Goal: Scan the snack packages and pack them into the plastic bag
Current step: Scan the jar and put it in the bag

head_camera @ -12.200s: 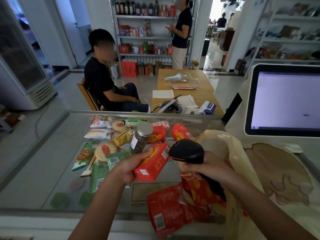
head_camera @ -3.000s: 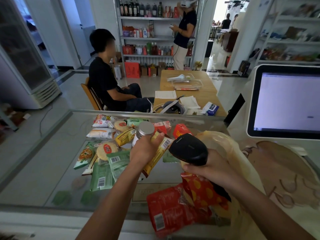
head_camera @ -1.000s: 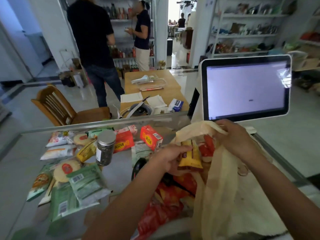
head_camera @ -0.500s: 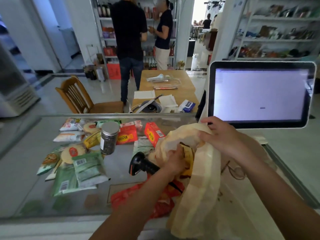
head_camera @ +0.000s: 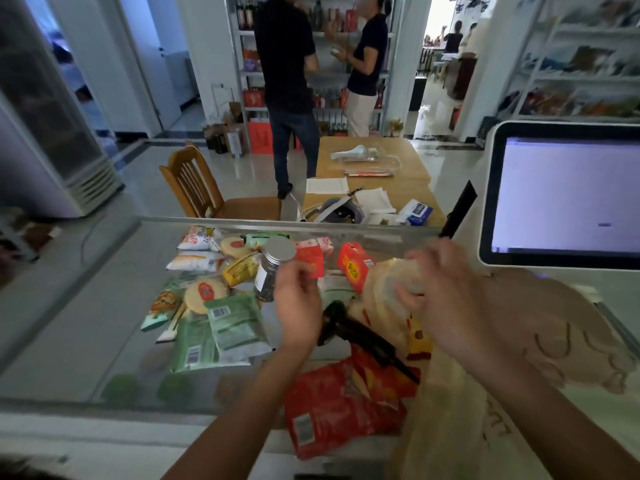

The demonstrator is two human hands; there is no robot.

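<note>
one: what lies under the hands?

two: a glass counter, flat and glossy, with a metal strip along its far edge. past it is a pale shiny floor, a slatted wooden chair and a wooden table with papers on it. two people stand by metal shelves. a tall cooler stands far to the left of the left hand. a white-framed screen glows just beyond the right hand.

one: and the hands themselves?

two: both are blurred. the left hand hangs over the counter, fingers loosely bent, and seems to have nothing in them. the right hand grips the rim of the plastic bag, fingers curled into the film.

one: the bag?

two: thin, beige, half see-through and crumpled. it slumps from the right hand toward the near edge. a yellow and red packet shows through its wall below that hand.

one: the snack packages?

two: most are heaped left of the left hand: flat green pouches with barcodes and round pale crackers in clear wrap. a stiff red box sits beyond and between the hands. a clear jar with a dull metal lid stands upright just left of the left hand. a big crinkled red bag lies nearer than both hands. a black scanner rests between the hands, its handle across that red bag.
</note>
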